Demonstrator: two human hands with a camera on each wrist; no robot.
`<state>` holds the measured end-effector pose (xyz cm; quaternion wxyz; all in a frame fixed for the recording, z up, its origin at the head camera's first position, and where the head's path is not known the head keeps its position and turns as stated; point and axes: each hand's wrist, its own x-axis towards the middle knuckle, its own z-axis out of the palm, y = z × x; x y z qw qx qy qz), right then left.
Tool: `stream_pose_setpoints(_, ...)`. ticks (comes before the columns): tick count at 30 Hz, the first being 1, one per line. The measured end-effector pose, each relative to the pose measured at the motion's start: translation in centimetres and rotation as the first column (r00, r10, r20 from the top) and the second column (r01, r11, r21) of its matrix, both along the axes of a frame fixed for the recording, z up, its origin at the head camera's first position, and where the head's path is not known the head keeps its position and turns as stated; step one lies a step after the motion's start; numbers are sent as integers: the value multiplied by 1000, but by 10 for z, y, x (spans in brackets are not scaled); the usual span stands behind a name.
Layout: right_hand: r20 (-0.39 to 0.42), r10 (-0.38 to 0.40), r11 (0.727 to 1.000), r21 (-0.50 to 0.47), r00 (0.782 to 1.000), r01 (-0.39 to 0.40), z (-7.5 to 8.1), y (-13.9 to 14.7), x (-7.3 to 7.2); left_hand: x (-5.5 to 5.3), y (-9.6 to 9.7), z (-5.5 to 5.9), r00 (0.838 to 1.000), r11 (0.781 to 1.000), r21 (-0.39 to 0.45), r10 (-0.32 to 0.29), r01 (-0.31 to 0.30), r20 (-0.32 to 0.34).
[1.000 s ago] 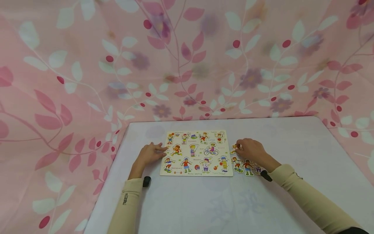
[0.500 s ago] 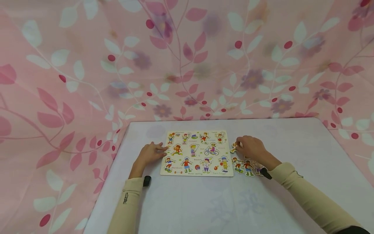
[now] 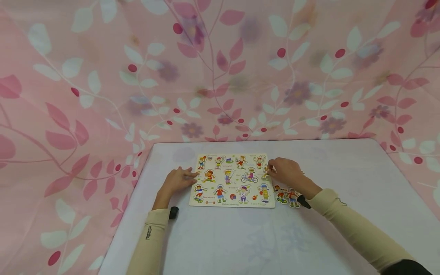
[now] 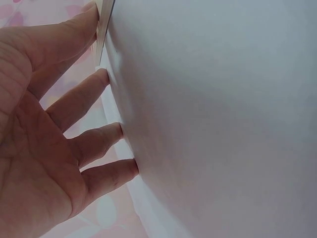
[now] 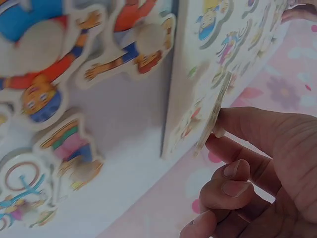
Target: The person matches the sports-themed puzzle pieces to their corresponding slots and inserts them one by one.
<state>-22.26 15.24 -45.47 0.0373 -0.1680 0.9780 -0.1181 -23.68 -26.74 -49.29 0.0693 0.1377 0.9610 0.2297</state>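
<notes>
A cream puzzle board printed with sports figures lies on the table. My left hand rests at its left edge with fingers spread. In the left wrist view, the thumb and a finger touch the board's edge, while the other fingertips rest on the white cloth. My right hand is over the board's right edge and pinches a thin wooden puzzle piece by its small knob, between thumb and finger. The piece is seen edge-on in the right wrist view, tilted close over the board.
To the board's right lie several loose puzzle pieces with knobs, among them a skateboarder, a roller skater and a bicycle rider. My right forearm passes over some of them. A pink floral curtain hangs behind the white table.
My right hand has moved left from the loose pieces to the board's right edge, carrying the puzzle piece. My left hand has stayed in place.
</notes>
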Motion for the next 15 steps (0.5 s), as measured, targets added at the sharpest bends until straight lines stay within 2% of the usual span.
stream_pose_setpoints(8,-19,47,998,-35,999,-48,0,-28,-3,-1,0,-1,1000,1000,14,10,-10,6)
stream_pose_setpoints(15,14,52,996,-74,999,-51,-1,-55,-9,-1,0,-2,1000,1000,7,11,-11,4)
